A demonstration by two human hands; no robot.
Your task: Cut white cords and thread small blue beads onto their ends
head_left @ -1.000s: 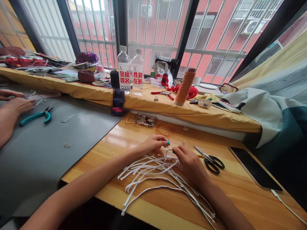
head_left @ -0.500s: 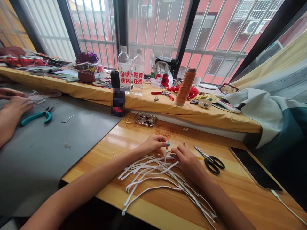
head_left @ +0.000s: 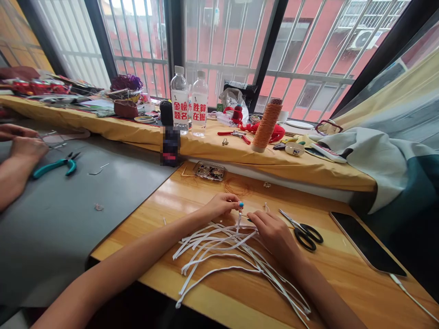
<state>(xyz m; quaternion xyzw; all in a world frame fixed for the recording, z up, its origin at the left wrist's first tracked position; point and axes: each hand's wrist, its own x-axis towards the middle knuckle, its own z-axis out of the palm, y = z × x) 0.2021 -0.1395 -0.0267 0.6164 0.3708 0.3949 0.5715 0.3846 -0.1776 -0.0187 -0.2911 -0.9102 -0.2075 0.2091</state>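
Note:
My left hand (head_left: 222,204) pinches the upper end of a short upright white cord (head_left: 239,221) between thumb and forefinger. Just to the right, my right hand (head_left: 276,230) has its fingers closed on a thin orange-brown strand (head_left: 245,216) that runs toward that cord. Whether it is thread or wire is too small to tell. Many loose white cords (head_left: 219,253) fan out over the wooden table (head_left: 144,237) beneath both hands and forearms. Scissors with black handles (head_left: 307,235) lie partly spread beside my right hand.
A phone (head_left: 368,242) on a cable lies at the right. Behind my hands are a coil of thin orange strand (head_left: 236,186) and a clear box of small parts (head_left: 209,171). The cloth-covered ledge holds bottles (head_left: 180,103) and an orange spool (head_left: 267,125). Another person's hands (head_left: 25,146) work near teal pliers (head_left: 56,167).
My right hand has drawn slightly to the right, away from the upright cord, and the thin strand now shows between them. My left hand keeps its pinch. The whole view has shifted a little.

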